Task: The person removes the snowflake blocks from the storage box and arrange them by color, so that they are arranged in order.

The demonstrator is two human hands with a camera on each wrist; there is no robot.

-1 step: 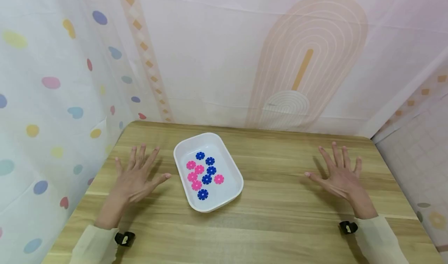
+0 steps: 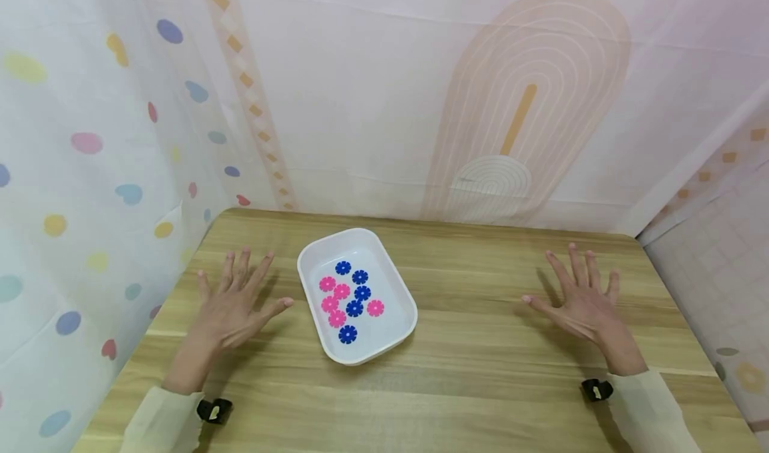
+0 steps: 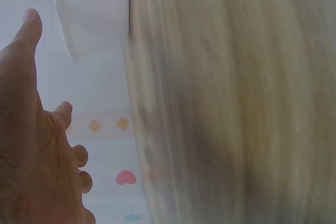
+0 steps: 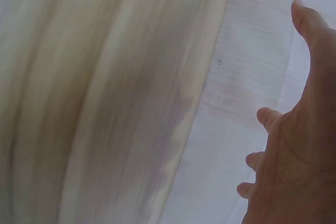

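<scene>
left hand (image 2: 231, 306), right hand (image 2: 585, 299): spread flat on table (image 2: 480, 373), holding nothing. tray (image 2: 312, 256): white, probably light, stiff, slick; grip rim. discs (image 2: 348, 299): small, thin; pinch edges.

Staged recording booth, not a lived-in room: small wooden table (image 2: 480, 373) boxed in by 2 hung printed backdrops, pastel dot curtain (image 2: 90, 173) on the left, arch-pattern sheet (image 2: 510, 106) behind, tiled print at right.

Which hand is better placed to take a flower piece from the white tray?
Probably the left hand: it lies open right beside the white tray, while the right hand rests much farther away.
</scene>
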